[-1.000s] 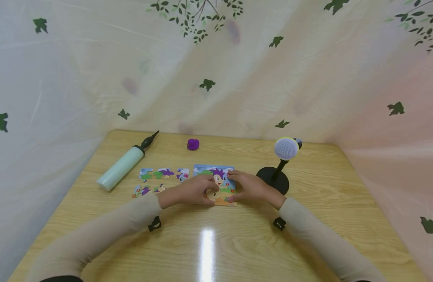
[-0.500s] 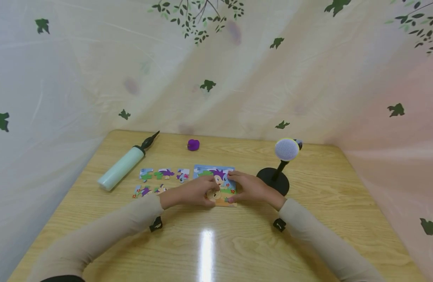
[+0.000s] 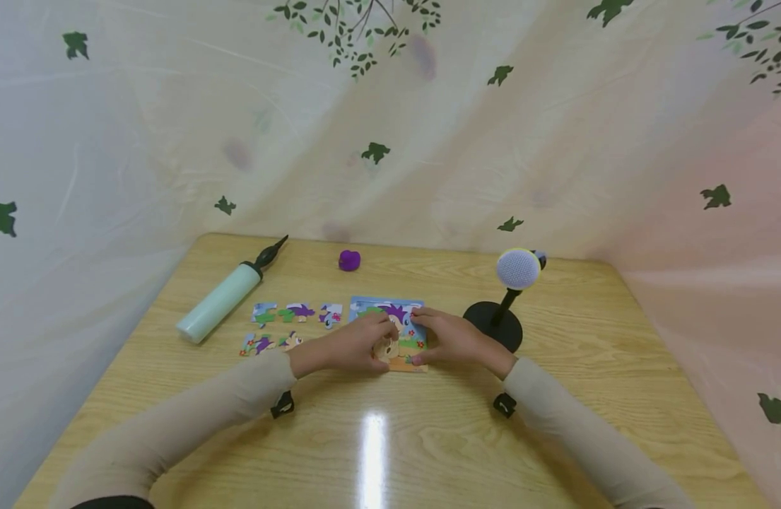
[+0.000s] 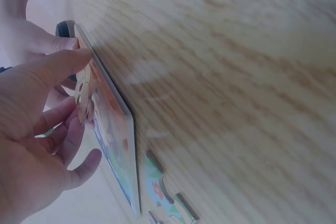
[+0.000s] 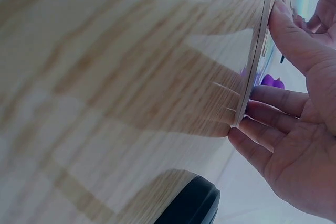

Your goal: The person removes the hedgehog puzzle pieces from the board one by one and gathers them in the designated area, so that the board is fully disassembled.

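My left hand point(image 3: 355, 342) is over the left part of the picture puzzle board point(image 3: 414, 359), which shows a purple-haired cartoon figure. Its fingers pinch a tan puzzle piece point(image 4: 83, 88), tilted up from the board in the left wrist view. On the board's right side rests my right hand point(image 3: 456, 341), fingers extended along the edge and thumb point(image 5: 283, 22) touching the near part. Loose jigsaw pieces lie left of the board, among them a purple and green one point(image 3: 296, 312) and a piece with a red flower point(image 3: 256, 344). The left hand hides part of the board.
A pale green hand pump point(image 3: 220, 302) lies at the left of the wooden table point(image 3: 441, 452). A small purple object point(image 3: 349, 260) sits behind the board. Close beside the right hand stands a microphone point(image 3: 517, 269) on a round black base point(image 3: 488, 322).
The left hand has shifted very slightly, its fingers and the tan piece turning a little over the board. My right hand stays in place.
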Motion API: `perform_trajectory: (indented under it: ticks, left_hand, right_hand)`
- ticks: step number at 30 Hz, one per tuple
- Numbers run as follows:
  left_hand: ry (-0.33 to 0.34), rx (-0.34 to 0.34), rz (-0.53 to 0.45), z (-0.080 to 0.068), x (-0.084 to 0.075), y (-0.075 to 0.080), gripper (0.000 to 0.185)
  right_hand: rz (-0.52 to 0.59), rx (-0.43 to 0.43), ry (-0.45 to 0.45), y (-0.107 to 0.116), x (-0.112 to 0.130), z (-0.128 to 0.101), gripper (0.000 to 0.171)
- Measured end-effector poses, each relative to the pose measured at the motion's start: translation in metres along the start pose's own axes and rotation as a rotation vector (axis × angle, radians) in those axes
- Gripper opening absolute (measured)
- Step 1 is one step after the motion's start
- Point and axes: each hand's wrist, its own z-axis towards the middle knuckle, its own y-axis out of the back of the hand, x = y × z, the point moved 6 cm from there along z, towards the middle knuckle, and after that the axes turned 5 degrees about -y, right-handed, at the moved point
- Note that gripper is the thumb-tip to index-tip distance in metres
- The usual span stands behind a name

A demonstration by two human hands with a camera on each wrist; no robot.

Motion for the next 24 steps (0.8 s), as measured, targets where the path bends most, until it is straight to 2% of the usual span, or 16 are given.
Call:
perform_trajectory:
  ticks: [7,14,18,24]
  left_hand:
    - [-0.006,-0.039,0.033,-0.001,-0.007,0.005,0.043]
    - [-0.066,-0.069,0.081,-0.003,-0.012,0.009,0.045]
    - [-0.086,-0.066,0.091,-0.004,-0.014,0.012,0.048]
    - [-0.075,-0.04,0.102,-0.003,-0.016,0.013,0.048]
  right_hand:
    - [0.002,-0.001,0.004,0.0,0.0,0.0,0.086]
    - [0.0,-0.005,0.012,0.0,0.0,-0.001,0.085]
    - [0.003,-0.001,0.009,0.0,-0.001,0.0,0.085]
    - [0.013,0.008,-0.004,0.001,0.0,-0.001,0.085]
